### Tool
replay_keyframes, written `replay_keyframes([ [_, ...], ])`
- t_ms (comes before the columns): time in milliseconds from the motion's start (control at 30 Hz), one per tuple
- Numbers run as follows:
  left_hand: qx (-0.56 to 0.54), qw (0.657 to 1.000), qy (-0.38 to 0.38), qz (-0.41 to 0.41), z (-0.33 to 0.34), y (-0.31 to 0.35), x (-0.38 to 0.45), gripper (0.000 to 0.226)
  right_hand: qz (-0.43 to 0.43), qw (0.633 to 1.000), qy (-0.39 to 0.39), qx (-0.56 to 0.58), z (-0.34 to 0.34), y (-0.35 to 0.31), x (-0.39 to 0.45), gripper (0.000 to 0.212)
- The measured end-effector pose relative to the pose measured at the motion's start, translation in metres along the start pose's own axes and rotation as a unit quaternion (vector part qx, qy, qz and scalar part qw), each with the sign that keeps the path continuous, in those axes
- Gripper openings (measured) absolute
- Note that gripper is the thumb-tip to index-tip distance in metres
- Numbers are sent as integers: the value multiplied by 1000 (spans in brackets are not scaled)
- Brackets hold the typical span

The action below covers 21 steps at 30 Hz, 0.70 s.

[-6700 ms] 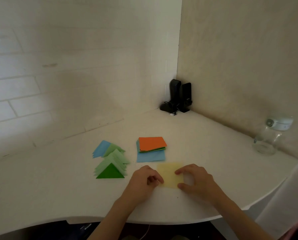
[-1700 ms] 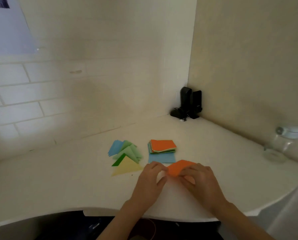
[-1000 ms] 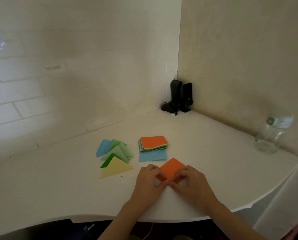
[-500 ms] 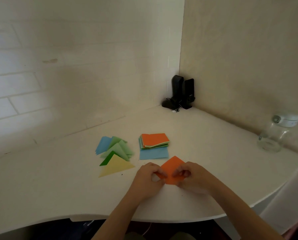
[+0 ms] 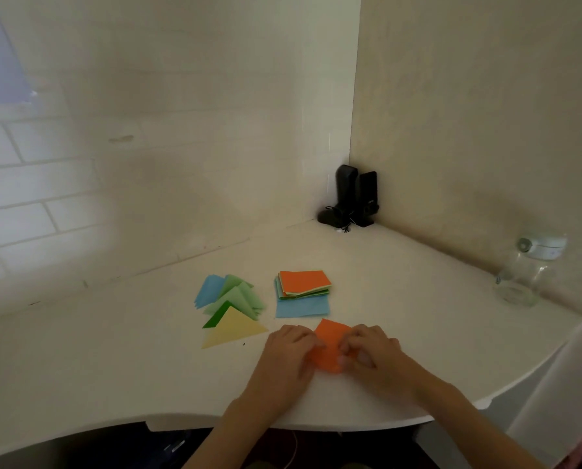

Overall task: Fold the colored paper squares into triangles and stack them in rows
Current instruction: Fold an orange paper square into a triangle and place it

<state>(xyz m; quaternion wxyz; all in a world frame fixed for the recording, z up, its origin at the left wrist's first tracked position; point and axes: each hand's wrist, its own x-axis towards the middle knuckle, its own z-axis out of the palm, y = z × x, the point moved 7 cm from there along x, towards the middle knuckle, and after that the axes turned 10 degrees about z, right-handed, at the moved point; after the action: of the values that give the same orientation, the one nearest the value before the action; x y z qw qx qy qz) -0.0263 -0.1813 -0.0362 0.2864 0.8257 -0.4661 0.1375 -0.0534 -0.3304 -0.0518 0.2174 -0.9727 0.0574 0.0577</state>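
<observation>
**Orange sheet held between both hands at the near edge**

An orange paper (image 5: 330, 346) is pressed flat on the white table (image 5: 113, 367), near its front edge; it is pinched at its left side by the curled fingers of the left hand (image 5: 287, 353) and at its right side by those of the right hand (image 5: 370, 353). Just beyond it, a stack of squares (image 5: 303, 289) topped in orange is seen; to the left, a row of folded triangles (image 5: 232, 306) is laid, a yellow triangle (image 5: 232, 330) nearest. Black speakers (image 5: 353, 201) are set in the far corner; a glass jar (image 5: 526, 275) is placed at far right.
</observation>
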Motion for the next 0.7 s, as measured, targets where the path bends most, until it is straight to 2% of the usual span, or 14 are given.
replay_keyframes([
  [33, 13, 1000, -4, 11, -1, 2, 0, 27, -12, 1000, -2, 9, -2, 2, 1, 57],
  [100, 29, 999, -9, 20, -4, 5, 1, 24, -19, 1000, -4, -4, -7, 6, 0, 55],
  [233, 29, 999, -8, 14, -3, 9, 1, 23, -21, 999, 29, 20, -19, 5, -3, 16],
  [333, 9, 1000, 2, -7, -2, 8, -2, 16, -23, 997, 60, 47, -19, 11, -8, 8],
  [367, 3, 1000, 8, -19, -1, 6, -3, 14, -29, 996, 69, 43, -17, 14, -9, 11],
  [433, -5, 999, 16, -43, 1, 1, -5, 11, -41, 996, 80, 22, -12, 16, -14, 38],
  [500, -12, 997, 15, -71, 4, -4, -5, 13, -45, 994, 96, 20, -8, 17, -18, 54],
  [600, -9, 994, 21, -103, 5, -9, -3, 18, -24, 992, 121, 35, -6, 16, -21, 49],
  [700, 25, 993, 26, -110, 4, -10, 0, 24, 10, 981, 184, 67, -4, 15, -19, 42],
])
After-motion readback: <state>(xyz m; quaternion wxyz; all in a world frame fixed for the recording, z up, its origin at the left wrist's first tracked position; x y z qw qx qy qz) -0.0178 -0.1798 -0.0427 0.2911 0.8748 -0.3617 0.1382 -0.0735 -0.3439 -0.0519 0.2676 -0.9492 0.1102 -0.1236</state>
